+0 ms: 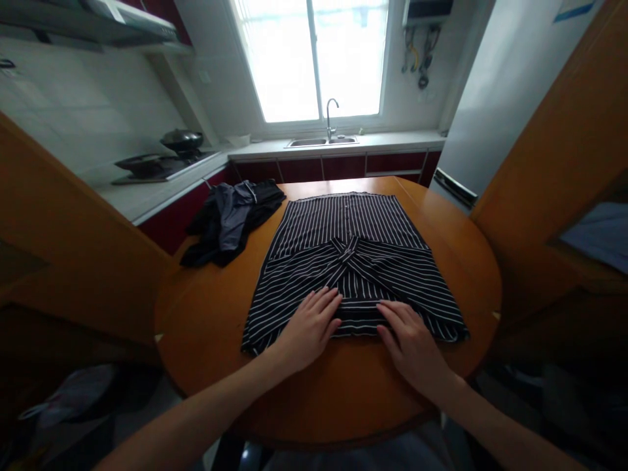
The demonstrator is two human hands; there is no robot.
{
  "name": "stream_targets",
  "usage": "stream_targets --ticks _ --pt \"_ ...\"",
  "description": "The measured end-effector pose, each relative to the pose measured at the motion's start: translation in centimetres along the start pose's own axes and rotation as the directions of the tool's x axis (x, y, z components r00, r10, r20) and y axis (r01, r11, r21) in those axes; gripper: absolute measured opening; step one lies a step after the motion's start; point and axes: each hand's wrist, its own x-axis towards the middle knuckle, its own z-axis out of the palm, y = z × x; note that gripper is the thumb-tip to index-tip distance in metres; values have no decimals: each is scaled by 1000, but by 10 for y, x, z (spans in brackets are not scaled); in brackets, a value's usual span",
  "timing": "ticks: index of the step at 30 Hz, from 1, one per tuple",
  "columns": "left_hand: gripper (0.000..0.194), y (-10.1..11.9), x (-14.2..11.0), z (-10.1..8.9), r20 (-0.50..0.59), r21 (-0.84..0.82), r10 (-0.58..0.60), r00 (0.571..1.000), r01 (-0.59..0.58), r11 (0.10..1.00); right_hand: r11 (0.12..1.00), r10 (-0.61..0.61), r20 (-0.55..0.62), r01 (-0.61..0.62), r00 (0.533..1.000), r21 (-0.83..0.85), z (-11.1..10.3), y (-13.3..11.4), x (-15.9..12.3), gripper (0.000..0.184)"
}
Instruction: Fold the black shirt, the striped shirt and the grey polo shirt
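Observation:
A black shirt with white stripes [348, 222] lies spread on the round wooden table, its collar end towards me. Both sleeves are folded inward, and their cuffs meet and cross near the middle. My left hand [309, 330] rests flat on the shirt left of the collar, fingers stretched out. On the right side of the collar lies my right hand [412, 343], its fingers extended and touching the cloth. Neither hand grips the fabric. Between them the collar band runs straight across.
A heap of dark clothes [233, 219] sits at the table's [471, 275] back left. Beyond are a counter with a sink [321, 141], a stove with a wok [181, 139], and a fridge [505, 98] at right. Wooden frames [73, 216] flank the table.

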Motion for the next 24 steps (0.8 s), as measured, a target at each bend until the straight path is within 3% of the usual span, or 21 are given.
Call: stream_targets --ticks 4,8,11,15,19,24 --pt "44 -16 3 -7 -98 -31 -150 984 147 989 985 100 -108 -114 989 -132 -2 15 12 28" --pt "51 -22 -4 -6 -104 -65 -241 965 235 970 973 143 -77 -155 987 -169 5 22 15 29" --pt "50 -26 -9 -7 -111 -142 -297 948 281 949 973 221 -41 -223 974 -53 9 22 16 32" --pt "48 -33 -11 -14 -61 -286 -293 954 265 921 932 291 -23 -278 956 231 2 20 16 39" --pt "56 -36 -12 -20 4 -391 -272 962 251 885 912 171 41 -174 984 372 -14 19 8 39" --pt "63 -30 -19 -28 28 -444 -296 955 277 852 915 -62 99 17 993 404 -33 23 -7 16"
